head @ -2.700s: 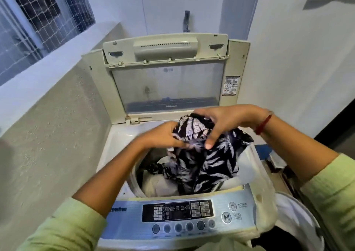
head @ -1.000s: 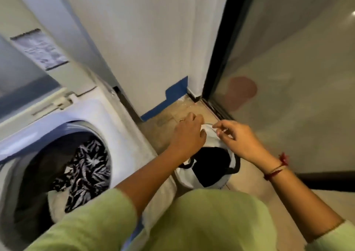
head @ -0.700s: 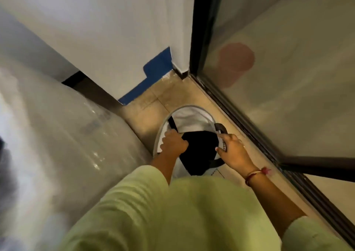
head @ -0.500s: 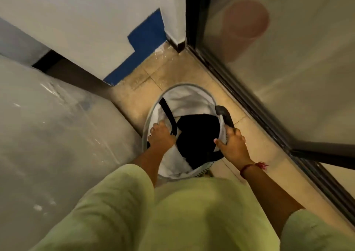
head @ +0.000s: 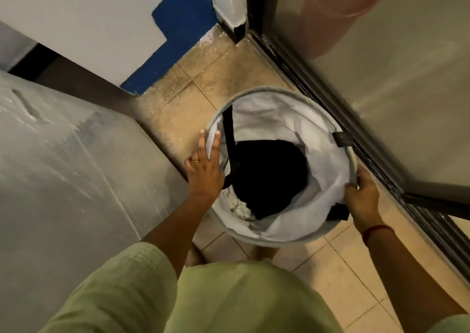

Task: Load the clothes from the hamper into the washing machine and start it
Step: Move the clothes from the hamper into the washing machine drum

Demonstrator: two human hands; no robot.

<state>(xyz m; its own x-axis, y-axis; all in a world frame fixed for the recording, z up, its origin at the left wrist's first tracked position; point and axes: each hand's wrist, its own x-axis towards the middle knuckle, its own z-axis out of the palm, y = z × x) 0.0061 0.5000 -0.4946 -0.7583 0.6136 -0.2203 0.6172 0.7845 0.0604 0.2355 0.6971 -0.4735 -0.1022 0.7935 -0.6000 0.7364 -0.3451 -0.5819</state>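
hamper (head: 274,118) on floor, between washing machine (head: 63,167) and door track (head: 302,83). left hand (head: 203,169) flat, fingers straight over left rim. right hand (head: 361,195) fingers curled round right rim. black garment (head: 269,177) inside.

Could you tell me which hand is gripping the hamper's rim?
The right hand, curled over the hamper rim; the left hand lies straight-fingered against it.
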